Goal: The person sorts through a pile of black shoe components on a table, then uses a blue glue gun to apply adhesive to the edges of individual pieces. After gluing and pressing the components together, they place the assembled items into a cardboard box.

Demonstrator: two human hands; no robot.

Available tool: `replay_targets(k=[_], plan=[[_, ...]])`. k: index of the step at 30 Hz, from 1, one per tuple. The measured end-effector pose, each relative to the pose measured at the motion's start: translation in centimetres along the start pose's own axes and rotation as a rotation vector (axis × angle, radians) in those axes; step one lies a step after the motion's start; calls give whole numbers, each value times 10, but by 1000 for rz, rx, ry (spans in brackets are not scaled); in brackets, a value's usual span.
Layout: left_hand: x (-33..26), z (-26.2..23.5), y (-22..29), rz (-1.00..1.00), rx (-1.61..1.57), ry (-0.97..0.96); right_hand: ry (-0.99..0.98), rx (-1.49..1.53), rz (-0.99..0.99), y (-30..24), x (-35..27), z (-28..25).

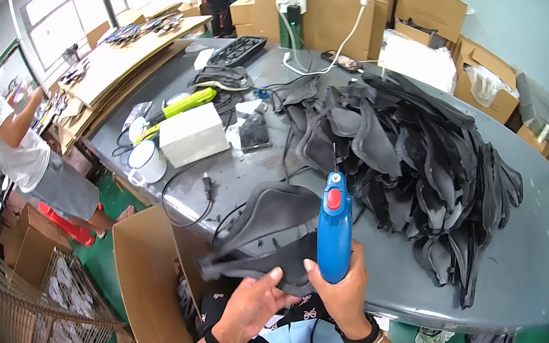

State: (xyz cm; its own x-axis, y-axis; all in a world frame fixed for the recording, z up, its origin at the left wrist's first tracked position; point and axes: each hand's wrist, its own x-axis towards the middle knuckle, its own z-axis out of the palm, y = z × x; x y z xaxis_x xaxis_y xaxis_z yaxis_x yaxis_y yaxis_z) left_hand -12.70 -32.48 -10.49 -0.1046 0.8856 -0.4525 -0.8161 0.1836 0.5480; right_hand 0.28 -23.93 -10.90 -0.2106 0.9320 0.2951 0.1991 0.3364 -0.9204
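Note:
My right hand (pixel 343 294) is wrapped round a blue handheld power tool (pixel 334 242) with a red button and a thin metal tip. The tip points away from me, over the near edge of the pile. My left hand (pixel 254 306) grips the near edge of a dark grey moulded fabric piece (pixel 271 218) between thumb and fingers. This piece has curved, cup-like parts and lies at the table's front edge, partly behind the tool. Beyond my right hand spreads a large heap of similar dark grey pieces (pixel 407 149).
On the grey table (pixel 402 271) stand a white box (pixel 192 135), a white mug (pixel 146 164), a lime-green tool (pixel 185 103) and loose black cables (pixel 206 193). An open cardboard box (pixel 147 252) is below the front edge. Another person (pixel 16 123) stands at the left.

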Motion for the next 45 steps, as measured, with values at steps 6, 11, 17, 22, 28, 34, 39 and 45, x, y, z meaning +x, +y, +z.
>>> replay_targets(k=[6,11,17,22,28,34,39,45], plan=[[-56,-35,24,589,847,248,-198,-50,-46,-13,4,-12],[-47,-47,56,484,638,175,-522,58,-46,-26,10,-18],[-55,-48,57,239,263,169,-573,-51,-51,-33,1,-5],[-57,-28,45,835,-77,127,-489,-402,-269,-29,-33,4],[-40,-39,15,1123,-34,258,-649,-243,-449,-37,-56,33],[-36,-54,0,1180,65,209,-639,-209,-460,-43,-60,37],[-37,-53,-2,1213,176,237,-643,-174,-479,-46,-60,35],[-39,-66,-11,1224,362,347,-657,-190,-456,-57,-52,25]])
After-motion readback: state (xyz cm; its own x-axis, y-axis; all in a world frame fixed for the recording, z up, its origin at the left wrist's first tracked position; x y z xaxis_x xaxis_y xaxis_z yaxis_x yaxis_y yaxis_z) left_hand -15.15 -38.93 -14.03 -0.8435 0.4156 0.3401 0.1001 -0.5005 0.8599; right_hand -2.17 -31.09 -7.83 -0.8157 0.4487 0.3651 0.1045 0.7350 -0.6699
